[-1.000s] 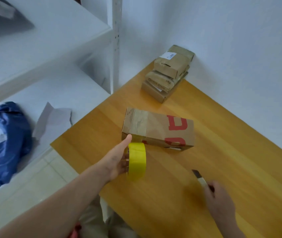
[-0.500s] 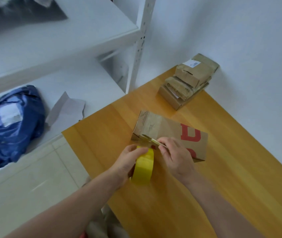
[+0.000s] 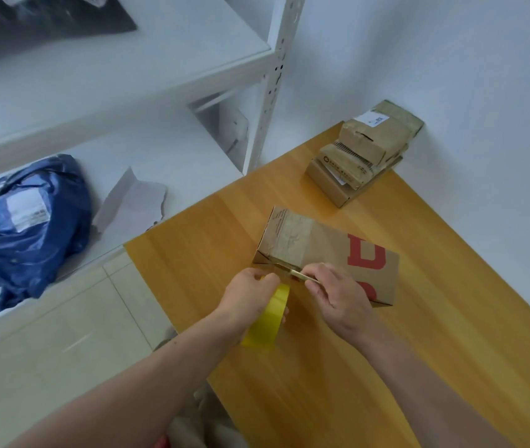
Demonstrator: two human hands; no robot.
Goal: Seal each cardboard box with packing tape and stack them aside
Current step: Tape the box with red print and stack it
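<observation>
Gripping tape roll (image 3: 268,321) with left hand (image 3: 250,295), pinching cutter (image 3: 294,272) with right hand (image 3: 338,299) at box (image 3: 315,240) near edge. Risk: slipping into left thumb, gouging cardboard.

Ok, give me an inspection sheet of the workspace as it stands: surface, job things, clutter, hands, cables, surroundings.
Surface: orange-brown wooden table, set into a wall corner.
Job's things: brown cardboard box with red print lies flat mid-table; yellow roll of packing tape on edge at its near side; stack of small brown cardboard boxes in the far corner by the wall.
Clutter: blue plastic bag and torn grey paper on the lower shelf.
Hands: left hand grips the tape roll; right hand pinches a thin cutter blade at the box's near edge.
Cables: nothing seen.
Surroundings: white metal shelving on the left, white wall, pale tiled floor.
</observation>
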